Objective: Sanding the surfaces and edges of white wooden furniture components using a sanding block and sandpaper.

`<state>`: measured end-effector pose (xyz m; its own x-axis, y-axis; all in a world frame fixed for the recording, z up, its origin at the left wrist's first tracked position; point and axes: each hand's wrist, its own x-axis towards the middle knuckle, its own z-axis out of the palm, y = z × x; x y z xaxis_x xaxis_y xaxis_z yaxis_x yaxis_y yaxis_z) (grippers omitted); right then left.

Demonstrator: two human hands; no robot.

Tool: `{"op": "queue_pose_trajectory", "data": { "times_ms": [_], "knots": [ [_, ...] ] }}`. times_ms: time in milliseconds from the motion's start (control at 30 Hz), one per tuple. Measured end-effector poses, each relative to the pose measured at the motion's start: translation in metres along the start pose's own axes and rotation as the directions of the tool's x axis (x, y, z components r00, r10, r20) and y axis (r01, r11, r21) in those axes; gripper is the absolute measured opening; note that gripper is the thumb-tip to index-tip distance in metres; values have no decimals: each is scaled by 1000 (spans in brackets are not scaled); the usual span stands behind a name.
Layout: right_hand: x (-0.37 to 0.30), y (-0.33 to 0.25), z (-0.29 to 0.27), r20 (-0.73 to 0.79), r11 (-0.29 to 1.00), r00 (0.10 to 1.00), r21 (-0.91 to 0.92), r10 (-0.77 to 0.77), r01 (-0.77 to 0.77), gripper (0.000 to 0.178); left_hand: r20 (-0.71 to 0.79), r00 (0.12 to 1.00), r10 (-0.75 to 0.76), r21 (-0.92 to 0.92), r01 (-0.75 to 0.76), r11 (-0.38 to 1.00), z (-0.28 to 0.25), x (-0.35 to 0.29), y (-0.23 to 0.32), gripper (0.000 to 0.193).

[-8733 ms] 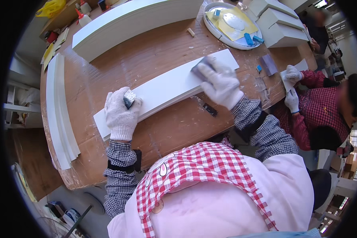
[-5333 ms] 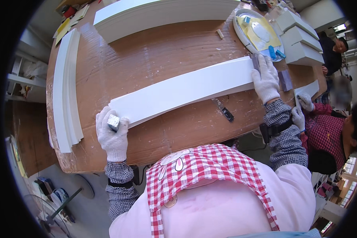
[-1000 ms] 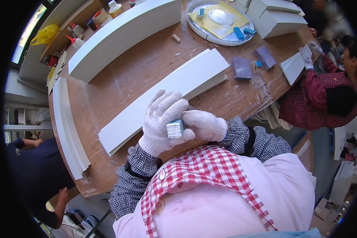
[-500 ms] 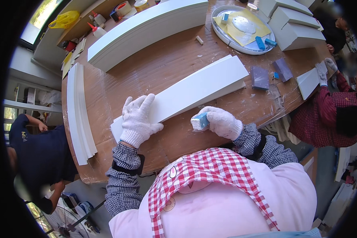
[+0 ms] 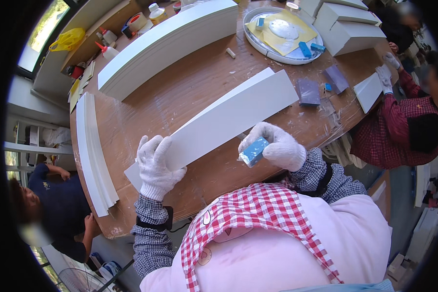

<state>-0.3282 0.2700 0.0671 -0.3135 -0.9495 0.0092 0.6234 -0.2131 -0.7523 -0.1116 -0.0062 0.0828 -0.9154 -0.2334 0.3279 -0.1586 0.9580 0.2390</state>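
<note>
In white knit gloves, both my hands are over the near part of the table. My left hand (image 5: 158, 165) rests with spread fingers on the left end of a long white board (image 5: 233, 117). This board lies askew over another white board (image 5: 243, 90), whose far edge shows beyond it. Just off the near edge of the top board, my right hand (image 5: 280, 146) is closed round a small blue block (image 5: 254, 151). White residue is smeared on the block's end and face.
Brown table (image 5: 190, 92) holds a tall stack of white boards (image 5: 175, 44), a fanned stack (image 5: 95, 160) on the left, and a round white tray (image 5: 250, 41) with blue blocks. Purple-grey blocks (image 5: 308, 92) lie right. A co-worker's gloved hand (image 5: 384, 78) touches white pieces (image 5: 368, 91).
The top board has swung toward me, uncovering the far edge of the one beneath. My right hand has turned the blue block, showing its long side. The whole view has shifted slightly.
</note>
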Motion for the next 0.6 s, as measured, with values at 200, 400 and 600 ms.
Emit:
{"op": "queue_pose_trajectory", "data": {
  "times_ms": [200, 400, 600],
  "knots": [
    [-12, -103, -28, -255, 829, 825, -411, -504, 379, 28, -3, 1000, 3, -21, -3, 1000, -11, -3, 1, 82],
    [5, -127, -97, -470, 565, 651, -822, -596, -77, 35, 140, 988, -62, -7, 64, 998, -3, 12, 6, 77],
    [23, -124, -115, -424, 333, 801, -895, -422, -299, 44, 283, 948, -143, 74, 127, 989, -8, 20, 9, 76]
  ]
}}
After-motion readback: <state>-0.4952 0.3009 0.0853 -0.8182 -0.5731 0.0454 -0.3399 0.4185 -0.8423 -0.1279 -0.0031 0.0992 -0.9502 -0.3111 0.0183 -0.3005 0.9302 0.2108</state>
